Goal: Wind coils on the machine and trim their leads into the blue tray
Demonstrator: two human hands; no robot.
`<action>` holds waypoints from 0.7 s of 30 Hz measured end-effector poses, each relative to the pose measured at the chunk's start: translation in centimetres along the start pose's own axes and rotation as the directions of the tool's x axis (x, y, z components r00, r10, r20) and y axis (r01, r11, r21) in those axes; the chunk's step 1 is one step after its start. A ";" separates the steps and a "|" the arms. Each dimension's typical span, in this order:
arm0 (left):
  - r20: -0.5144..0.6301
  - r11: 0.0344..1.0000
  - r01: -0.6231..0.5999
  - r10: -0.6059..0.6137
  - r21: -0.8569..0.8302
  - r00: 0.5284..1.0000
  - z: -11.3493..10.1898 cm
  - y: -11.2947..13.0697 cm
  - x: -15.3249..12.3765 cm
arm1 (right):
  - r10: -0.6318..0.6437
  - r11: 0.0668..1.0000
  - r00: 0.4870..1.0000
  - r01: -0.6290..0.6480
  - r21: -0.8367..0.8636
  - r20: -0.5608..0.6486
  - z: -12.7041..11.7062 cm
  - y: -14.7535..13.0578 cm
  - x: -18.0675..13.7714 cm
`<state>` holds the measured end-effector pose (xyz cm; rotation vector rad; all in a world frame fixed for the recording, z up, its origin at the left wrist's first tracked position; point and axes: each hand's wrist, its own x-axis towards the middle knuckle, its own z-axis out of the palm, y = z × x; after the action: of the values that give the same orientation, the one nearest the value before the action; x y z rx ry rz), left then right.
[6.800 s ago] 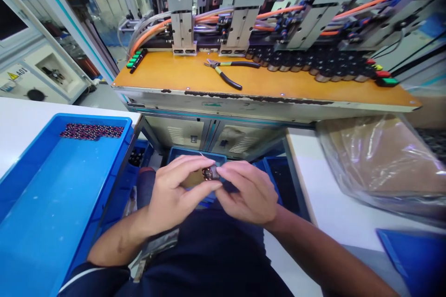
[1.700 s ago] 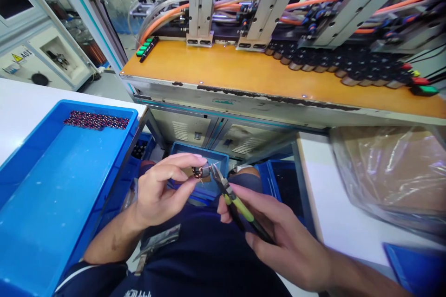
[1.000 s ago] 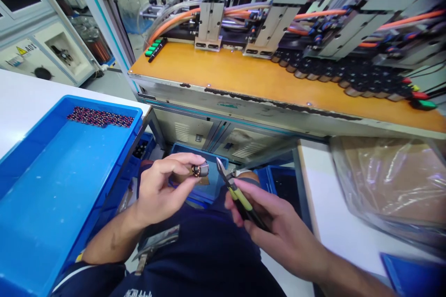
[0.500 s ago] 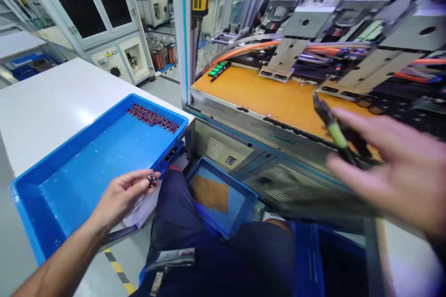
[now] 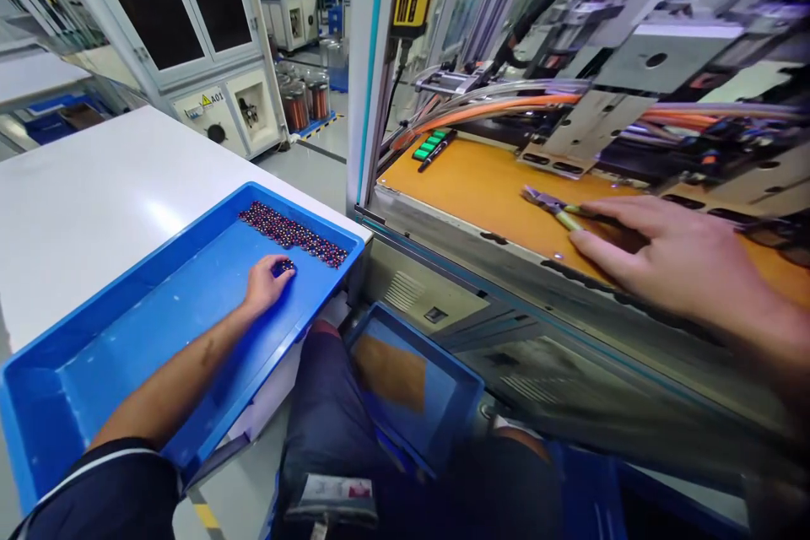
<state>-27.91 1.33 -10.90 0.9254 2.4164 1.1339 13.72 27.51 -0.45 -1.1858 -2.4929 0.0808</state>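
Note:
My left hand (image 5: 267, 283) is inside the blue tray (image 5: 158, 304), pinching a small round dark part with coppery dots (image 5: 286, 266) between thumb and fingers. Just beyond it, rows of similar small round parts (image 5: 288, 232) lie along the tray's far end. On the right, my right hand (image 5: 658, 249) is closed round the green handles of a pair of cutting pliers (image 5: 557, 207). The pliers lie low over the orange machine bench (image 5: 481, 186), jaws pointing left; whether they touch it I cannot tell. The palm hides the handle ends.
Green cylinders in a black holder (image 5: 434, 143) and a black pen (image 5: 436, 152) lie at the bench's far left. Metal machine fixtures (image 5: 582, 126) and orange hoses (image 5: 487, 108) stand behind the pliers. A lower blue bin (image 5: 443, 363) with brown cardboard sits by my knees.
My left hand has moved forward from the tray's near side into it, carrying the small part. My right hand has brought the pliers down towards the orange bench. The view has shifted slightly.

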 end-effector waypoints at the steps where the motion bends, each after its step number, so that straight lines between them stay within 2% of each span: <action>1: -0.012 0.999 -0.032 0.033 0.040 0.999 0.5 -0.3 0.8 | -0.029 1.000 0.999 0.029 0.004 -0.014 0.2 0.3 0.1; 4: -0.026 0.986 -0.096 0.100 0.133 0.995 1.6 -0.8 2.5 | -0.075 0.997 0.997 0.076 0.018 -0.032 0.5 0.5 0.7; 8: -0.058 0.972 -0.130 0.144 0.197 0.988 2.6 -1.3 3.4 | -0.082 0.996 0.995 0.083 0.017 -0.062 0.6 0.1 1.3; 11: -0.092 0.966 -0.134 0.157 0.222 0.983 2.8 -1.5 3.7 | -0.118 0.993 0.960 0.122 0.000 -0.254 0.4 -0.3 1.0; 13: -0.109 0.963 -0.133 0.162 0.234 0.981 2.7 -1.5 3.9 | -0.203 0.978 0.876 0.206 -0.041 -0.438 0.1 -0.8 -0.1; 15: -0.126 0.961 -0.132 0.166 0.244 0.978 2.5 -1.3 4.1 | -0.302 0.948 0.798 0.310 -0.075 -0.522 -0.7 -1.6 -2.3; 16: -0.135 0.959 -0.133 0.170 0.249 0.976 2.4 -1.0 4.2 | -0.340 0.932 0.783 0.353 -0.079 -0.521 -1.2 -2.1 -3.7; 19: -0.171 0.955 -0.139 0.188 0.260 0.967 2.1 1.0 3.7 | -0.394 0.912 0.816 0.404 -0.070 -0.424 -3.5 -3.2 -9.2; 21: -0.177 0.948 -0.170 0.222 0.268 0.959 1.9 3.7 2.9 | -0.379 0.925 0.850 0.360 -0.122 -0.365 -5.5 -2.7 -13.3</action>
<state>-27.51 6.17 -9.29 1.2056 2.7335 1.0504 21.31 15.08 1.10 -0.6355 -2.3251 -0.2912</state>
